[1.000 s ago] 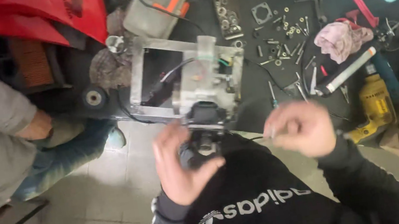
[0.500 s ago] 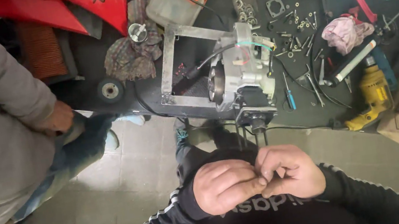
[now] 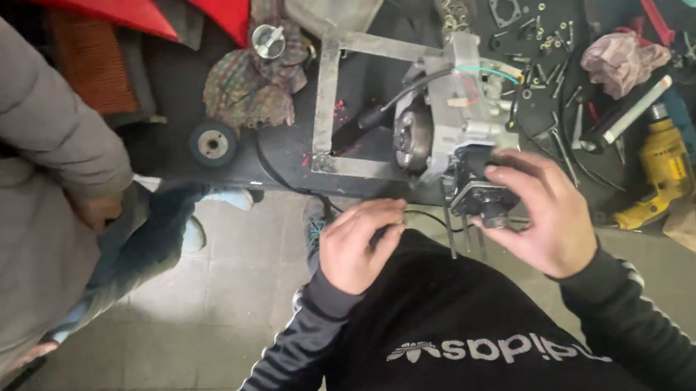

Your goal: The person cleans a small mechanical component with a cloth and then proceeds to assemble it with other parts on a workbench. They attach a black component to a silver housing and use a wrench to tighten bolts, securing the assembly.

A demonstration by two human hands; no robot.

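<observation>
At the tabletop's near edge, the right hand (image 3: 538, 217) grips a small black metal part (image 3: 483, 197) under the engine assembly (image 3: 457, 118): rigid, heavy-looking, best held by its body. The left hand (image 3: 360, 245) pinches a thin cable (image 3: 426, 216).

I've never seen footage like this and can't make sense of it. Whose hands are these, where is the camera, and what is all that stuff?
The camera sits on a person's head and looks down at their own two hands. The right hand grips a small black part at the edge of a grey engine-like assembly in a metal frame. The left hand pinches a thin black cable. The dark workbench holds loose bolts, a pink rag and a yellow drill. A second person in a grey sleeve stands at the left.
</observation>
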